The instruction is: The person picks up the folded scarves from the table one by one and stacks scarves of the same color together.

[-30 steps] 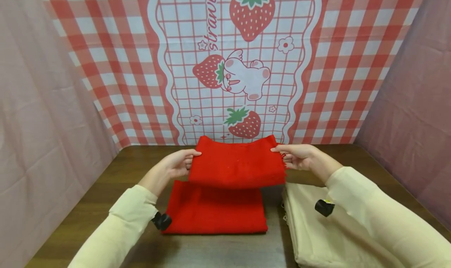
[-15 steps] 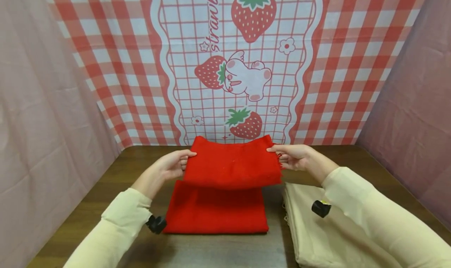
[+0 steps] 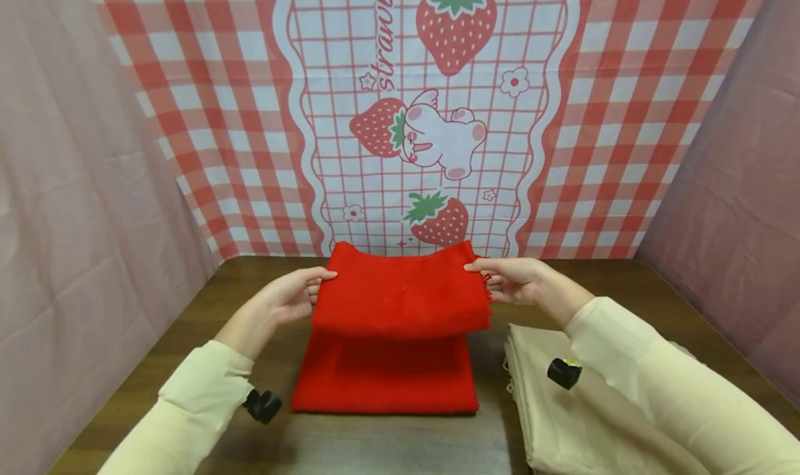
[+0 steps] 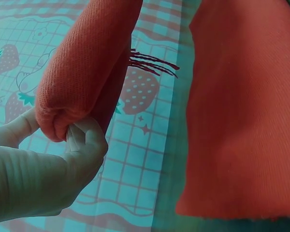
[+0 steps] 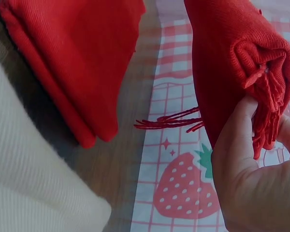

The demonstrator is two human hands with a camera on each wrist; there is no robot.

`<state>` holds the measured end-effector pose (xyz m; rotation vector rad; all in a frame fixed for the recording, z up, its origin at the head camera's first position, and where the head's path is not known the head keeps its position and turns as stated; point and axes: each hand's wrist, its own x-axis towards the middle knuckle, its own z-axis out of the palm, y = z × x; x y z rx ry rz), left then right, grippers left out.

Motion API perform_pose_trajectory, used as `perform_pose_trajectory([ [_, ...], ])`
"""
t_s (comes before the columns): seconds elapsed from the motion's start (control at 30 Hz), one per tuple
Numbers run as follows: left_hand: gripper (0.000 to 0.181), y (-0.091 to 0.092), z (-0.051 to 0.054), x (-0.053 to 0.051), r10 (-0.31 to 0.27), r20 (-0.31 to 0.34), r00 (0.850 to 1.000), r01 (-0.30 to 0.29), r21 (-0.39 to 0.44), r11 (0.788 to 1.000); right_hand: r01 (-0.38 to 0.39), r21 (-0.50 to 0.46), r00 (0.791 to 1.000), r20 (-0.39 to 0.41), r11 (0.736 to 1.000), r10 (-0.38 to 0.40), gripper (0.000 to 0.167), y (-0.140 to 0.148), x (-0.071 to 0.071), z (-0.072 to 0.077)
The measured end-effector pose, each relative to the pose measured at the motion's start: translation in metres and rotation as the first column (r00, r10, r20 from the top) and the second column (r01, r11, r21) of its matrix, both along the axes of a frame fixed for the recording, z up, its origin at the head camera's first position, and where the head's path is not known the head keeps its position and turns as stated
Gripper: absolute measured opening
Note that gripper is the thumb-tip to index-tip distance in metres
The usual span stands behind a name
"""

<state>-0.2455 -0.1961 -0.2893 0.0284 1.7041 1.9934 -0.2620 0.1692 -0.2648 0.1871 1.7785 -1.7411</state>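
Note:
A folded red scarf (image 3: pixel 400 294) with fringe hangs between both hands, raised over a second folded red cloth (image 3: pixel 384 388) that lies on the table. My left hand (image 3: pixel 289 296) pinches its left edge; in the left wrist view the thumb and fingers of the left hand (image 4: pixel 53 164) close on the layered, rolled edge. At the fringed right edge, my right hand (image 3: pixel 515 280) pinches the scarf between thumb and fingers. The right wrist view shows the right hand (image 5: pixel 256 179) around the folded end, where red fringe (image 5: pixel 268 106) dangles.
A folded beige cloth (image 3: pixel 575 405) lies on the wooden table (image 3: pixel 350 444) at the right, under the right forearm. Behind the table hangs a strawberry-print checked cloth (image 3: pixel 437 58). Pink curtains (image 3: pixel 94 218) stand at both sides. A small black camera sits at each wrist.
Both hands have shifted left with the raised red scarf, still holding its two ends. The lower red cloth and the beige cloth stay in place on the table.

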Motion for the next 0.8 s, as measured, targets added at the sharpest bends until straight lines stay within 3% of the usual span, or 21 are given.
perform_pose_trajectory([
  [0.2,0.015,-0.008,-0.001,0.005,0.002,0.002,1.0,-0.002,0.001,1.0,-0.017,-0.041,1.0,0.02,0.999,0.018,0.04,-0.007,-0.001,-0.001],
  [0.33,0.019,-0.012,-0.003,0.008,0.0,0.013,1.0,0.0,0.02,1.0,-0.035,-0.011,0.999,0.003,0.999,0.035,0.04,-0.011,-0.001,-0.003],
  [0.53,0.026,-0.018,-0.006,0.012,0.001,0.031,1.0,-0.003,0.044,0.999,-0.053,0.024,0.998,-0.037,0.998,0.054,0.026,-0.015,-0.001,-0.007],
  [0.8,0.028,-0.023,-0.008,0.016,0.027,0.064,0.998,-0.03,0.044,0.999,-0.065,-0.017,0.997,-0.035,0.998,0.064,0.019,-0.021,-0.003,-0.012],
])
